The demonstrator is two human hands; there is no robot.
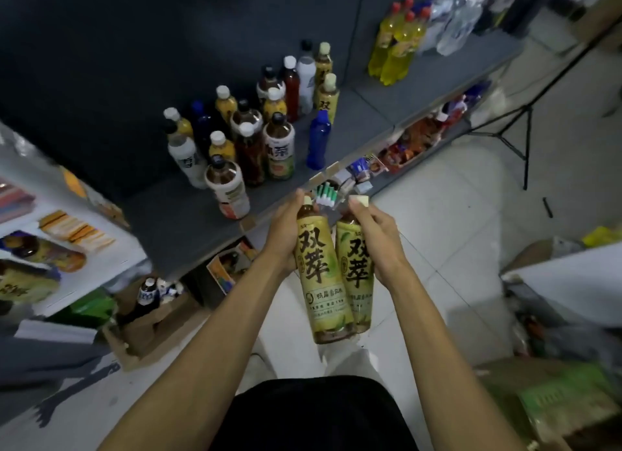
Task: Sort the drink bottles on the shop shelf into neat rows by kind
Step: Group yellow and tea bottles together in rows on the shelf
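A: You have two of the same yellow-green tea bottles in front of you, held out over the floor just short of the shelf [188, 211] edge. Your left hand [286, 238] is wrapped round the upper body of the left bottle [319, 275]; your right hand [377, 242] is curled round the right bottle [356, 269], fingers up near its cap.

B: Which way do they go?

A: Both stand nearly upright, caps tipped away from you toward the shelf. Their kind, two matching bottles [328, 95], stands at the far right of the mixed cluster [242, 141], up and to the right of your grip. Your right hand is nearer, I'd judge. Both arms are stretched forward, wrists close together, bottles touching side by side.
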